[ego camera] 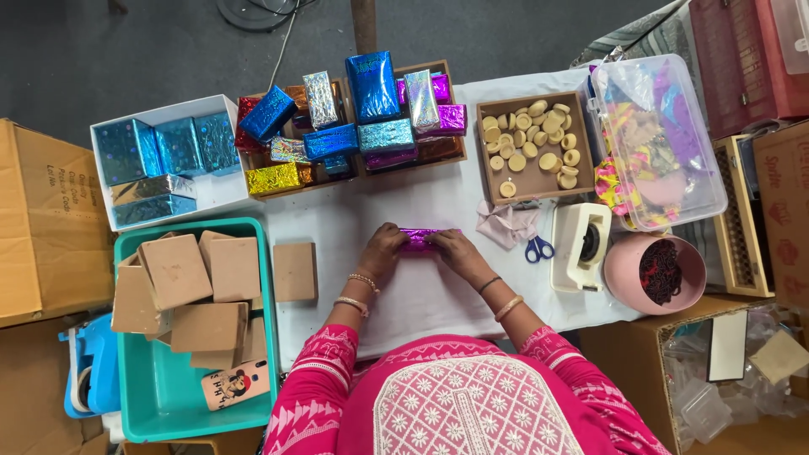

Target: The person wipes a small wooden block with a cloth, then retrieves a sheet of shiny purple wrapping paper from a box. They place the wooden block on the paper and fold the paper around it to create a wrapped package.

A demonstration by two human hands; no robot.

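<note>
1. Nearest is the person's pink sleeve, at the edge of the desk.
2. The left hand and the right hand have fingers pressed on a small purple foil box.
3. This box lies on the desk, just below the wooden tray of wrapped boxes.
4. Blue scissors lie right of the box, near a tape dispenser.

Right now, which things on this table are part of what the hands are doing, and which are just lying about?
In hand:
- purple foil-wrapped box, held at its ends by the left hand and right hand
- plain brown box beside it
- tape dispenser
- blue scissors

Lying about:
- tray of round tan pieces
- pink bowl
- phone in the teal tub
</note>
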